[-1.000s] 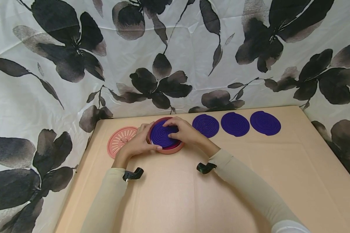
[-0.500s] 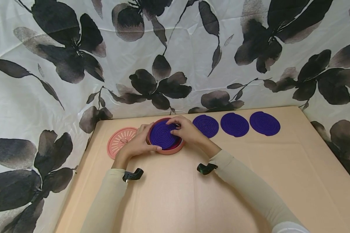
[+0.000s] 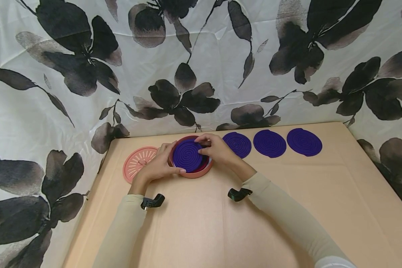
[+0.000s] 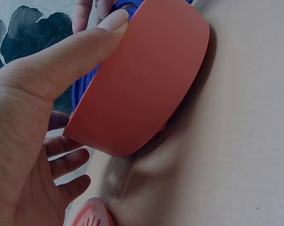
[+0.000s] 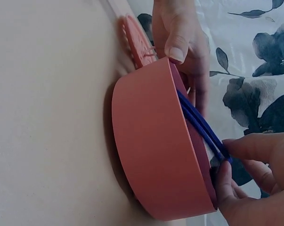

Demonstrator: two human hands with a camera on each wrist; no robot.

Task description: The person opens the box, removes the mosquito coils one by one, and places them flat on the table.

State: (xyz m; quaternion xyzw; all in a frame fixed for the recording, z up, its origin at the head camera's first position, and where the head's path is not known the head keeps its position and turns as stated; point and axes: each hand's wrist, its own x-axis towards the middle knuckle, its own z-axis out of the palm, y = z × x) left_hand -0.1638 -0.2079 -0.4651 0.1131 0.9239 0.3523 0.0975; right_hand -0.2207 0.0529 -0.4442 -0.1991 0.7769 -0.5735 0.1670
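Observation:
A round coral tin (image 3: 197, 175) with a dark red inside stands near the table's back edge. My left hand (image 3: 156, 164) grips its left side, thumb at the near rim. A blue mosquito coil (image 3: 187, 156) lies tilted in the tin's mouth, its right side raised. Thumb and fingers of my right hand (image 3: 218, 149) pinch that raised edge. In the right wrist view, the coil (image 5: 203, 125) shows as two thin layers slanting out past the rim, its lower part hidden inside. The left wrist view shows the tin's smooth outer wall (image 4: 156, 70) under the left thumb.
A coral slotted lid (image 3: 134, 163) lies left of the tin, partly behind the left hand. To the right, three more blue coils (image 3: 237, 144) lie in a row along the back edge. A floral cloth (image 3: 241, 67) hangs behind the table (image 3: 248, 230).
My right hand has shifted slightly right with the coil's edge, and the coil tilts more. More of the tin's dark red inside shows at the right. The left hand has stayed in place.

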